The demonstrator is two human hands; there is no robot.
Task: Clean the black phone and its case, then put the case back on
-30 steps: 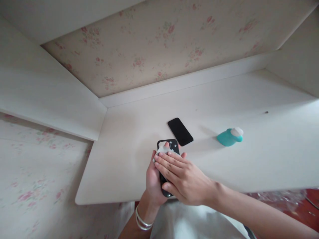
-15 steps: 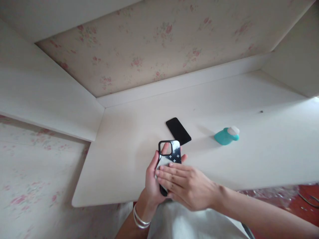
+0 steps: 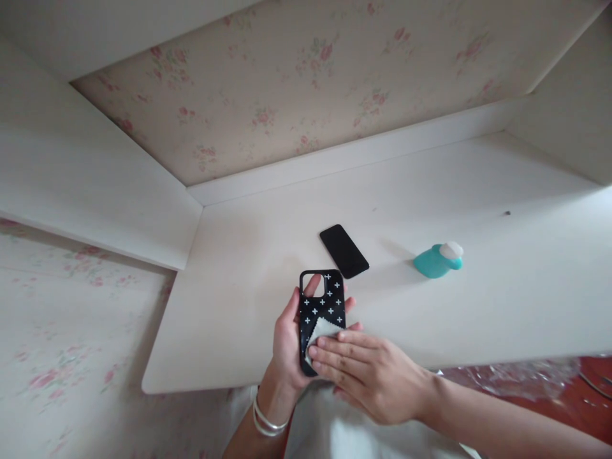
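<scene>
My left hand (image 3: 285,338) holds a black phone case (image 3: 321,303) patterned with small white crosses, its back turned up and its large camera cutout at the far end. Fingers of that hand show through the cutout and past the right edge. Under the fingers of my right hand (image 3: 377,373) lies a light grey cleaning cloth (image 3: 324,328) with a zigzag edge, pressed on the lower part of the case. The right fingers are stretched out and close together over the cloth. Just beyond the case, a dark phone (image 3: 344,250) rests on the table, screen side up.
A teal bottle with a white cap (image 3: 437,260) stands on the white table (image 3: 239,287) to the right. Farther right is a tiny dark object (image 3: 507,213). Clear plastic wrapping (image 3: 526,377) lies below the table edge. A white panel (image 3: 95,172) borders the left.
My right hand has slid the cloth down and slightly right over the case, uncovering more of the cross pattern. The case has tilted a little; my left hand still holds it.
</scene>
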